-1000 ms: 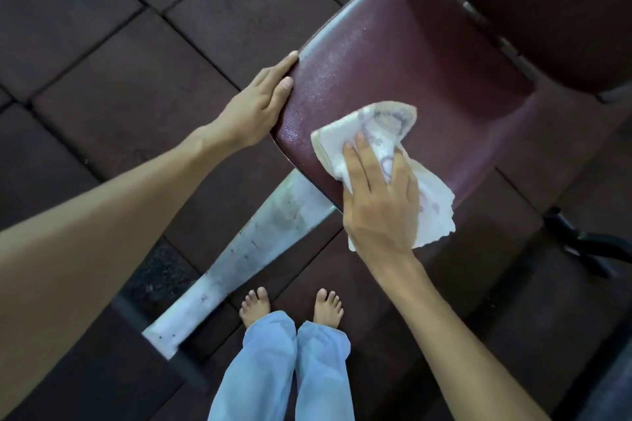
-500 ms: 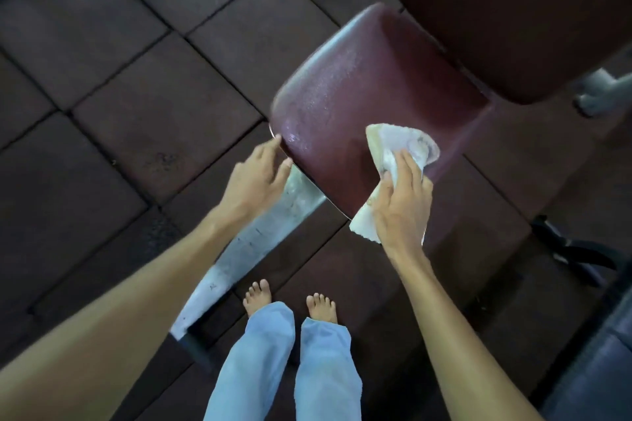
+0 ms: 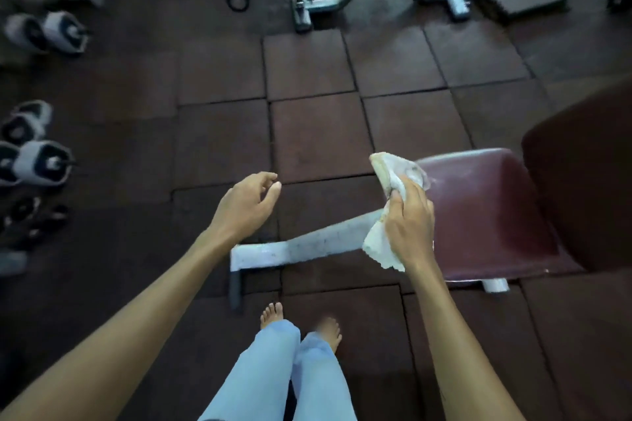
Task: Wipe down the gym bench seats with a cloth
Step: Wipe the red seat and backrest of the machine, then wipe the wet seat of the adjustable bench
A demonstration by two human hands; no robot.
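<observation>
With our right hand (image 3: 408, 225) bunching the crumpled white cloth (image 3: 393, 181) in its fingers and our left hand (image 3: 244, 205) loose and empty, we should flatten it on the maroon padded bench (image 3: 485, 208) seat at right of frame.

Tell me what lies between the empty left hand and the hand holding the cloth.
In the head view, only bare dark rubber floor tiles separate the left hand from the right hand gripping the cloth; the grey bench foot runs just below that gap.
</observation>
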